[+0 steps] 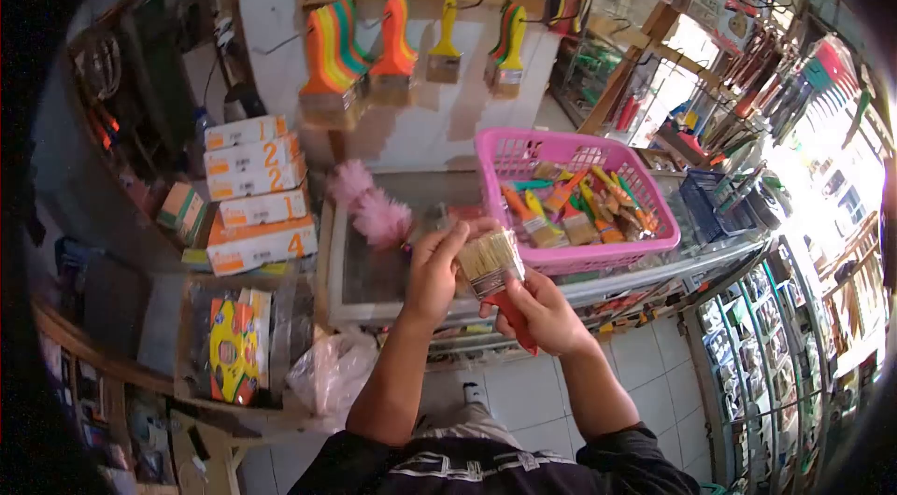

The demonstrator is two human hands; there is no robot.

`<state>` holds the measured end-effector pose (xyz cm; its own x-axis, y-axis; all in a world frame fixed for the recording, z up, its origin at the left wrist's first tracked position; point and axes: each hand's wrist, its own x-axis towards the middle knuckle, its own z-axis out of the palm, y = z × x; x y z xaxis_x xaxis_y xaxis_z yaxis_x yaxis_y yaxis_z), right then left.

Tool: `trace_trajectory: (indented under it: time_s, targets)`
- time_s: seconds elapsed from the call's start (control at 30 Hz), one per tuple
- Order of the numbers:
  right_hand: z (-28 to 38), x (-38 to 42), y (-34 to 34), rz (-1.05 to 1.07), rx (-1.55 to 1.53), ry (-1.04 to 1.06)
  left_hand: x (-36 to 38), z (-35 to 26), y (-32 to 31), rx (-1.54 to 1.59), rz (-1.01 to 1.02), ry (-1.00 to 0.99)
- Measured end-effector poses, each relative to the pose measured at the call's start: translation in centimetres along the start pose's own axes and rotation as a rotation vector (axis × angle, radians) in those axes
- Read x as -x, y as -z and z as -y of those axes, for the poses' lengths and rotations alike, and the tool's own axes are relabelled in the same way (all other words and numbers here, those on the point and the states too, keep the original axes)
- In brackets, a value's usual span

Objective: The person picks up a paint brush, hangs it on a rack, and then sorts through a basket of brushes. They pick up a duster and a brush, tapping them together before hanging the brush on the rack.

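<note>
A paintbrush (491,257) with pale bristles, a metal band and a red handle is held in front of me, above the near edge of the glass counter. My right hand (551,313) is closed around its handle, close to the metal band. At the bristle end, my left hand (434,271) has its thumb and fingers about the bristles; part of those fingers is hidden behind the brush. Just beyond stands a pink plastic basket (598,257) with several paintbrushes (575,219) lying in it, their handles orange, yellow and green.
Paintbrushes (327,56) hang from hooks on the back wall. Stacked white and orange boxes (257,177) stand at left, beside a pink feathery duster (378,215) on the glass counter (360,313). A clear plastic bag (332,378) is at lower left, and a goods rack (761,364) at right.
</note>
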<state>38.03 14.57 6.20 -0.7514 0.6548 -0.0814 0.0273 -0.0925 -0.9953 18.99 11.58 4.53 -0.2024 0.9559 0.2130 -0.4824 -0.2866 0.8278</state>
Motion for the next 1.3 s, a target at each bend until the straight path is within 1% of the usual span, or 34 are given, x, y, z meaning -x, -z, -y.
trace_trajectory:
  time_s: [0.1,0.23,0.27,0.37,0.4,0.5,0.53,0.67,0.77,0.87,0.97,1.17,1.27,1.3]
  targets:
    - [-2.3,-0.1,-3.3,0.071,-0.081,0.111,2.9,-1.5,1.9,-0.053,-0.082,-0.046]
    - [-4.0,-0.7,-7.1,0.108,-0.268,0.105,5.7,-3.6,3.5,-0.117,-0.145,-0.073]
    - [-4.8,-0.9,-7.8,0.102,-0.309,0.056,6.3,-3.7,4.2,-0.126,-0.143,-0.067]
    - [-5.2,-0.6,-9.6,0.122,-0.382,0.024,7.8,-3.9,5.1,-0.121,-0.161,-0.065]
    - [-5.5,-0.6,-9.9,0.107,-0.354,0.008,8.3,-4.1,5.4,-0.045,-0.149,-0.027]
    - [-6.1,-0.5,-10.8,0.081,-0.339,0.006,9.4,-3.6,6.0,-0.18,-0.108,-0.057]
    - [-5.5,-0.2,-11.1,0.074,-0.354,0.009,9.7,-3.6,5.9,-0.146,-0.093,-0.025]
    - [-5.6,0.1,-11.4,0.158,-0.288,0.03,9.9,-3.5,6.1,-0.024,0.027,0.017]
    - [-5.0,0.5,-11.3,0.205,-0.234,0.023,10.2,-3.9,6.5,0.034,0.06,0.04]
    - [-4.9,0.6,-11.2,0.221,-0.228,0.044,10.4,-4.4,6.3,-0.032,0.057,0.016]
    - [-4.8,0.5,-11.2,0.214,-0.253,0.031,10.4,-4.2,6.0,-0.076,0.009,-0.087]
    - [-4.3,1.0,-10.2,0.195,-0.253,0.016,10.3,-4.4,5.8,-0.545,0.02,-0.228]
    - [-3.7,1.5,-9.4,0.199,-0.243,0.028,9.9,-4.9,5.7,-0.849,0.104,-0.455]
    - [-3.5,1.7,-9.3,0.2,-0.248,0.024,9.9,-5.2,5.5,-0.865,0.12,-0.446]
